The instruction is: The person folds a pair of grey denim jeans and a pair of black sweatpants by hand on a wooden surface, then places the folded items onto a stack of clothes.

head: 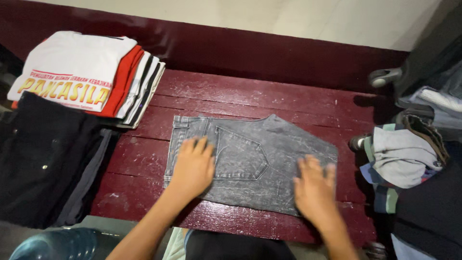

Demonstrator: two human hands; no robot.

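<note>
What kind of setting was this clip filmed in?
Probably a home laundry-folding corner. Both hands press flat on folded grey washed-denim jeans lying on a dark red painted wooden bench; a stack of folded shirts sits at the left and a heap of unfolded clothes at the right.

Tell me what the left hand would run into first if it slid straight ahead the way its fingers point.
The left hand lies flat on the folded grey washed-denim jeans, fingers pointing up and slightly right. Straight on, it would cross the jeans' waistband edge, then bare dark red wooden table. Nothing else seems to be in that line.
</note>
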